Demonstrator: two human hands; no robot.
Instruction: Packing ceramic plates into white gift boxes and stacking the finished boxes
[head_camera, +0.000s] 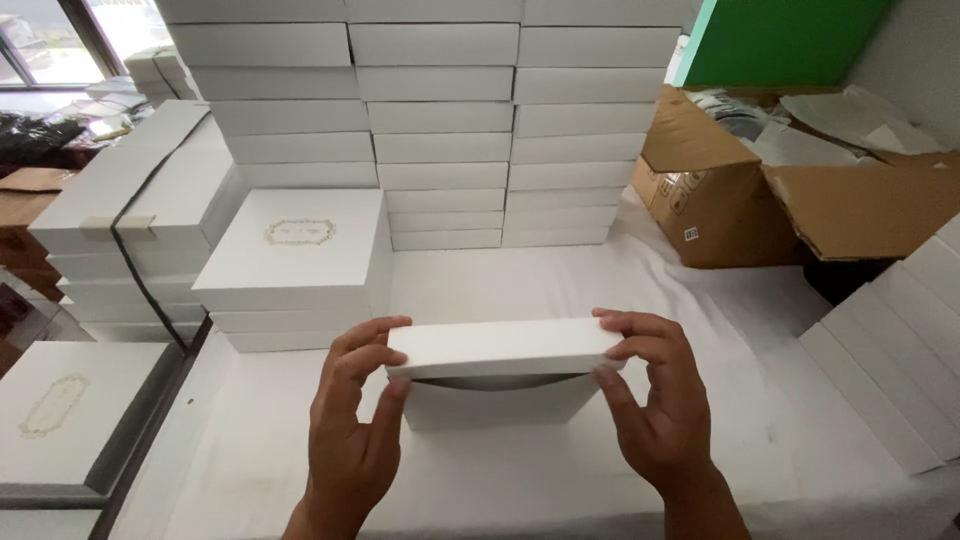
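The box (500, 348) was plain white, as were the stacks (440, 120) and cloth (560, 280); one lid (298, 235) bore a faint gold oval emblem; the carton (715, 195) was brown, the board (780, 40) green

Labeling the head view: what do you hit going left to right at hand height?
Flat white box with gold emblem → left hand → white lidded box held between both hands → right hand → slanted row of white boxes.
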